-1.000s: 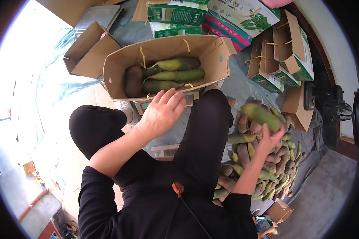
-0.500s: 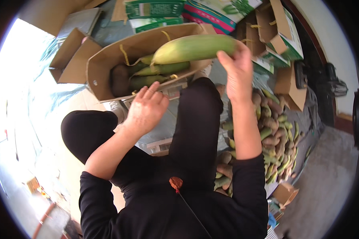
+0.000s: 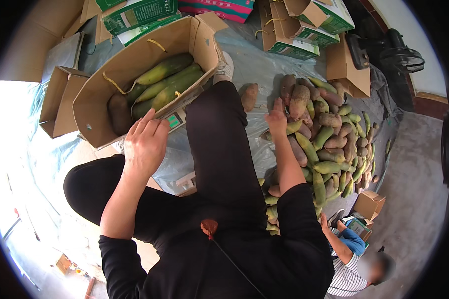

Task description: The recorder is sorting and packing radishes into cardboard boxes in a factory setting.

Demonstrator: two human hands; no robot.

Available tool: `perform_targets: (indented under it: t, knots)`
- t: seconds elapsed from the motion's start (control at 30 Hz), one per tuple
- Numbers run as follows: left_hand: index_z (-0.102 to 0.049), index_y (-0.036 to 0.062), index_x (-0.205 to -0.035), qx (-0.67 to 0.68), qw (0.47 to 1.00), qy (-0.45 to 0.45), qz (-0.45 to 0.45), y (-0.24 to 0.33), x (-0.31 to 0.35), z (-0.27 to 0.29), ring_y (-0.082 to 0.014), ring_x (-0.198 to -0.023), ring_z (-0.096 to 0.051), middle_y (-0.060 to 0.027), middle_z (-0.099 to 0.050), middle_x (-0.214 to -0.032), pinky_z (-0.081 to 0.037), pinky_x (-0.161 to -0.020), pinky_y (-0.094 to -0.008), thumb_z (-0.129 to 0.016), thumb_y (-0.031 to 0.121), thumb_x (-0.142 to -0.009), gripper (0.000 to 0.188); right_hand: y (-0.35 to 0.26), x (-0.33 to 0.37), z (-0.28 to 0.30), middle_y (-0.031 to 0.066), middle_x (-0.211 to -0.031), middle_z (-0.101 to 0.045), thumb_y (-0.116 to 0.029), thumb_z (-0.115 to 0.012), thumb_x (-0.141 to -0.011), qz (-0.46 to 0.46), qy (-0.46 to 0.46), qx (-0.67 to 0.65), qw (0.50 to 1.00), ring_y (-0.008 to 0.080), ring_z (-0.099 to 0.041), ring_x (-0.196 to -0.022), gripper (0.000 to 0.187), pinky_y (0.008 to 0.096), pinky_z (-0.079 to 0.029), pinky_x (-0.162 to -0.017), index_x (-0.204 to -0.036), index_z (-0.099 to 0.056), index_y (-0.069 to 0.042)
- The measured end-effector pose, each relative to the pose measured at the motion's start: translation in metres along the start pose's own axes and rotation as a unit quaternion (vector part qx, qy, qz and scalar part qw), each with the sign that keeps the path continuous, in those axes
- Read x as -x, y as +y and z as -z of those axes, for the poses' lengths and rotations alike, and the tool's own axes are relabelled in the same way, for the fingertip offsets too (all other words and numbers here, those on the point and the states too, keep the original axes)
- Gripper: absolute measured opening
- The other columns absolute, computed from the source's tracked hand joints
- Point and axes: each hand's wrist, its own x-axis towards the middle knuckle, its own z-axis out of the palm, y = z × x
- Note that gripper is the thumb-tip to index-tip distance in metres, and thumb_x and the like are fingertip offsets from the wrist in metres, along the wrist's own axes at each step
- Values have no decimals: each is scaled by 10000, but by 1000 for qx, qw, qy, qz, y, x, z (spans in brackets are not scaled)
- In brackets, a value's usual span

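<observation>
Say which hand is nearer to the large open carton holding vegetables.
Left. The left hand is at the near rim of the carton; the right hand is away to the right of it, by the vegetable pile.

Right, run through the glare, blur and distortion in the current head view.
Head view: the left side is washed out to white beside the small open box; head view: fisheye curvature, with a black rim; head view: the left hand looks fairly crisp, the right hand slightly softer; head view: a blurred patch covers the head of the co-worker at lower right.
</observation>
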Motion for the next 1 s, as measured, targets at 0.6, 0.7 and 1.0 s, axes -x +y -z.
perform_targets:
  t: [0.6,0.7,1.0]
  knots:
    - [-631,57,-832,-13,999,-31,-2,-4,-7,4,-269,-955,-629,-49,-622,-830,-528,-803,-385,-636,85,-677,157,41,-81,-96,209,-1145,-541,-252,-850,-586,-159,40,135,977,299,-598,-939,972,340,-476,-834,-1329,-317,78]
    - [-626,44,-845,-18,999,-41,7,-6,-4,6,-284,-957,-625,-57,-614,-833,-530,-805,-389,-624,89,-682,169,21,-75,-101,197,-1135,-545,-241,-840,-601,-220,8,68,973,282,-605,-889,928,331,-481,-796,-1316,-335,67]
    - [-612,26,-897,1,999,-39,5,-8,-2,10,-303,-965,-615,-79,-603,-865,-519,-802,-409,-598,116,-673,242,12,-67,-69,105,-1058,-572,-194,-781,-683,-363,-173,-214,890,196,-581,-640,697,278,-457,-614,-1252,-416,-23]
